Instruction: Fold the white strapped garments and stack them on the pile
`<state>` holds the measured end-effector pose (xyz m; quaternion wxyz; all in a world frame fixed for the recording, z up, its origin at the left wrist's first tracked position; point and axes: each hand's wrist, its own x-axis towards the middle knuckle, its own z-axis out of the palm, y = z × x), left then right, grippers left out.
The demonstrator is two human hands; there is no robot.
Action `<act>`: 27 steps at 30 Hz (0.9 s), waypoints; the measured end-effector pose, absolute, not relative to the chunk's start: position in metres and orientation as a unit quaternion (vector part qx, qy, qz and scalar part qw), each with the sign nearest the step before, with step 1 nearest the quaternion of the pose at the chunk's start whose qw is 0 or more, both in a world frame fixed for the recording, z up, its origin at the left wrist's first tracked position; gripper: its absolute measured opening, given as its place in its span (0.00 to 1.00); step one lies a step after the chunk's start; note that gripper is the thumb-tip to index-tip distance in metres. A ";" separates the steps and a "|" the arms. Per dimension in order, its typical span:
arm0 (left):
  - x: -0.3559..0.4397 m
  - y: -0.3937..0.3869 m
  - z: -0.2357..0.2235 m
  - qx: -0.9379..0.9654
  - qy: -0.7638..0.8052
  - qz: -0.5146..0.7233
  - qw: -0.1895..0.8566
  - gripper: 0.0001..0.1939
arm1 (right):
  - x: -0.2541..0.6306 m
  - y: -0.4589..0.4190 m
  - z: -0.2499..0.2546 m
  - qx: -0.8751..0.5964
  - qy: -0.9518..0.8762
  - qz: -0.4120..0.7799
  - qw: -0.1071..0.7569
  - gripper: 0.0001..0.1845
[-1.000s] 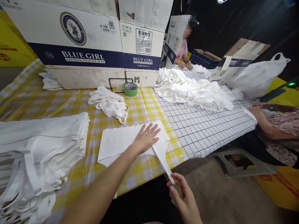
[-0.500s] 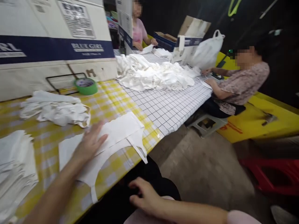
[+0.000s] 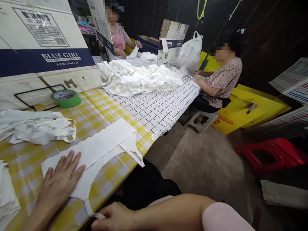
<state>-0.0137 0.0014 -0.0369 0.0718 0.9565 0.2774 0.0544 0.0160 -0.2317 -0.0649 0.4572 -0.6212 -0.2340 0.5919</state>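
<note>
A white strappy camisole (image 3: 96,154) lies folded and flat on the yellow checked cloth at the table's front edge. My left hand (image 3: 61,178) rests on its left end, palm down with the fingers spread. At the edge of the table, my right hand (image 3: 117,216) has its thumb and fingers closed on the near shoulder strap (image 3: 89,207). The other strap (image 3: 134,157) loops past the edge on the right. Beyond my left hand is a loose bunch of white garments (image 3: 43,128); a white stack (image 3: 7,195) shows at the lower left.
Green tape (image 3: 66,98) and a black wire frame stand by a large carton (image 3: 67,59). A white heap (image 3: 144,78) covers part of the grid-patterned cloth (image 3: 154,109). Two people sit beyond, handling white pieces. A red stool (image 3: 271,154) is on the floor at right.
My right hand has moved left from above my lap to the near strap and closed on it. My left hand has slid toward the camisole's left end and flattened. The view has swung right.
</note>
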 end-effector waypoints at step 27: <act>-0.054 -0.120 0.085 0.871 0.107 0.100 0.470 0.26 | 0.065 -0.333 0.103 -0.582 -0.342 0.619 0.400 0.18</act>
